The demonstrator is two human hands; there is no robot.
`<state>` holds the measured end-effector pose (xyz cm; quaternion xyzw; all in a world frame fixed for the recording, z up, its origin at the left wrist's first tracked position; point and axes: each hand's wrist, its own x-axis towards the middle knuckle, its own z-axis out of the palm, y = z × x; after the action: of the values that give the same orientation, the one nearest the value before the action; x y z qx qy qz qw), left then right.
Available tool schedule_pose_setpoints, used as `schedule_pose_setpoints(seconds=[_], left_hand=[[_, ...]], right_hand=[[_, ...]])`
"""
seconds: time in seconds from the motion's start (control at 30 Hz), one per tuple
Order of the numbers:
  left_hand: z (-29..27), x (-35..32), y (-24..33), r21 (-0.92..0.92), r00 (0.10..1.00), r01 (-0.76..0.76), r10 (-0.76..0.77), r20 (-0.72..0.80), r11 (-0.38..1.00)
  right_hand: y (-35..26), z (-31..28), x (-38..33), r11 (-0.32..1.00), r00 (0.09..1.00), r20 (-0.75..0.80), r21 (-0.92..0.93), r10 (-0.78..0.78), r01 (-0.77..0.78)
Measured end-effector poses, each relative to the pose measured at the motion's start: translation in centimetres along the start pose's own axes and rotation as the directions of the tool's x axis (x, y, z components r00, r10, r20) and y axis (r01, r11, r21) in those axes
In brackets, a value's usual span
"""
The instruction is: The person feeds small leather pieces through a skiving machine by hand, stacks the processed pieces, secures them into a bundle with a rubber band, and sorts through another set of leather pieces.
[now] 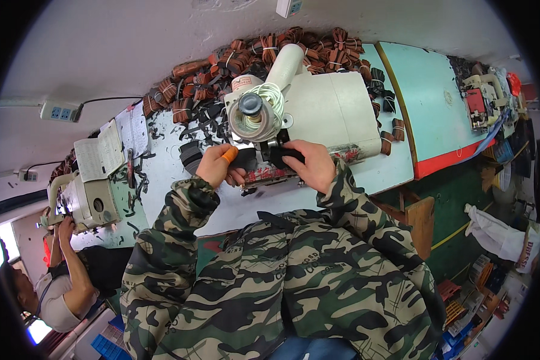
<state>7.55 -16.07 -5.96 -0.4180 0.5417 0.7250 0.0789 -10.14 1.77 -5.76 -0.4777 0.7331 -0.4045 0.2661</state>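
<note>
Pale blue worktop [396,90] is seen under a big white sewing machine [318,102], with bundles of brown leather straps [234,60] heaped behind it. A black strap piece [264,157] is held at the machine's front, its long side running left to right between both hands. The left hand [217,165], with an orange fingertip cover [229,155], is closed on one end. The right hand [309,165] is closed on the other.
</note>
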Motion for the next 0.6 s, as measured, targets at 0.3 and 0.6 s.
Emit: schedule_pose_setpoints(seconds=[0.3,0.6], left_hand=[[2.1,0.0,0.4,0.061,0.999,-0.036,0.035,0.01,0.998],[3.4,-0.4,0.8,0.166,0.996,0.017,-0.002,-0.088,0.986]], right_hand=[[-0.6,1.0,0.4,0.992,0.991,0.063,-0.02,-0.12,0.121],[-0.3,0.6,0.4,0.992,0.99,0.067,0.016,-0.124,0.124]])
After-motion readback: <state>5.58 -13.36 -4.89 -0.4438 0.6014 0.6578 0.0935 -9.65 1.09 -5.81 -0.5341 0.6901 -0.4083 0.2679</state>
